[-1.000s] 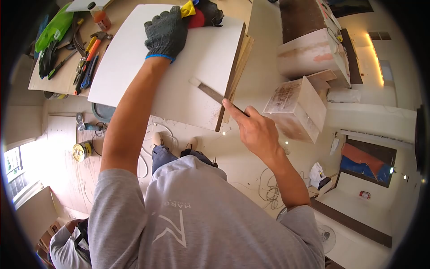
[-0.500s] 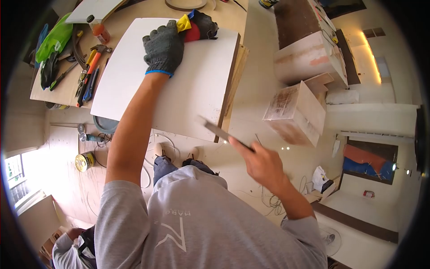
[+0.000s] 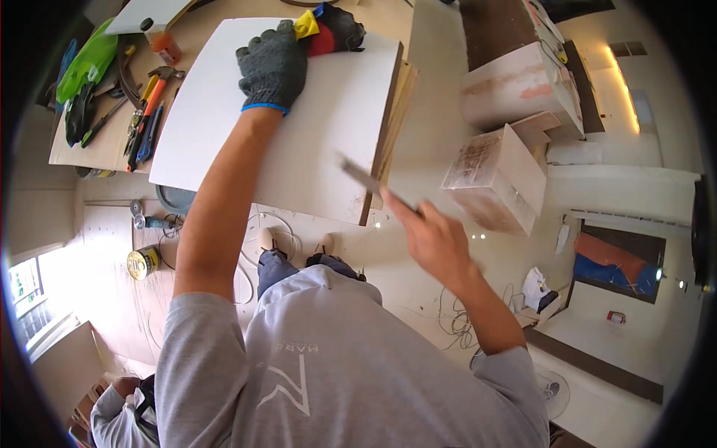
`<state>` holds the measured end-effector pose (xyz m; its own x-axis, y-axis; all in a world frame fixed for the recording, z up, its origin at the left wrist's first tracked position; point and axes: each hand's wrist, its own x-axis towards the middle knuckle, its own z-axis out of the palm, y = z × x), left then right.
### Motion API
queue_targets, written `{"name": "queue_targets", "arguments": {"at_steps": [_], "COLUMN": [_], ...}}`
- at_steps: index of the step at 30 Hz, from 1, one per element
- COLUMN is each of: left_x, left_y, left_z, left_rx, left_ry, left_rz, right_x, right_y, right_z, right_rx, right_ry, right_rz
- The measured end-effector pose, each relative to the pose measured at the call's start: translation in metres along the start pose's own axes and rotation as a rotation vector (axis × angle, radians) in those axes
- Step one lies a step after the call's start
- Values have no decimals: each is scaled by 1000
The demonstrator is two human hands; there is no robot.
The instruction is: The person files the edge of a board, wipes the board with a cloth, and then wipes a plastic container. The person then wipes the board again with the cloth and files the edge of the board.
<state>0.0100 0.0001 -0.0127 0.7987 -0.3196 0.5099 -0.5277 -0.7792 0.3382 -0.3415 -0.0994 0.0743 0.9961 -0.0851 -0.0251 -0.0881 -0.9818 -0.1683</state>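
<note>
A white panel [image 3: 299, 142] lies on the wooden table, its dark edge on the right side. My left hand [image 3: 273, 69], in a dark grey glove with a blue cuff, presses flat on it near the far edge, fingers somewhat apart. Beside those fingers sits a bundle of yellow, red and dark cloth [image 3: 332, 31]. My bare right hand [image 3: 439, 243] is closed around a thin dark file-like tool [image 3: 366, 179], its index finger along the tool. The tool's blurred tip is over the panel's near right part.
On the table's left are a hammer [image 3: 153, 101], pliers, a bottle [image 3: 166, 48] and a green bag [image 3: 89, 63]. White boxes [image 3: 497, 179] stand on the floor at right. Cables lie below. Another person [image 3: 123, 414] is at the lower left.
My right hand and the tool have shifted slightly, the tip going farther up over the panel. My left hand stays at the same spot on the panel. The whole view has moved slightly.
</note>
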Motion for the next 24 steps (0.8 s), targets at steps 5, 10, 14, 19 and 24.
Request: {"name": "queue_targets", "arguments": {"at_steps": [5,10,14,19,24], "left_x": [6,5,4,4,8], "left_y": [0,-3,-1,0,-4], "left_z": [-3,-4,-5,-1,3], "left_rx": [-15,2,-19,18,-10], "left_ry": [-11,11,-61,32,-46], "left_rz": [-10,-39,-27,-21,-16], "right_x": [32,-20,38,-27,29], "right_y": [-1,-1,5,-5,-3], "right_z": [-16,4,-1,-10,2], "right_rx": [-86,-1,-43,120,45], "right_ry": [-61,55,13,-80,-9], "right_rz": [32,-91,19,6,64]}}
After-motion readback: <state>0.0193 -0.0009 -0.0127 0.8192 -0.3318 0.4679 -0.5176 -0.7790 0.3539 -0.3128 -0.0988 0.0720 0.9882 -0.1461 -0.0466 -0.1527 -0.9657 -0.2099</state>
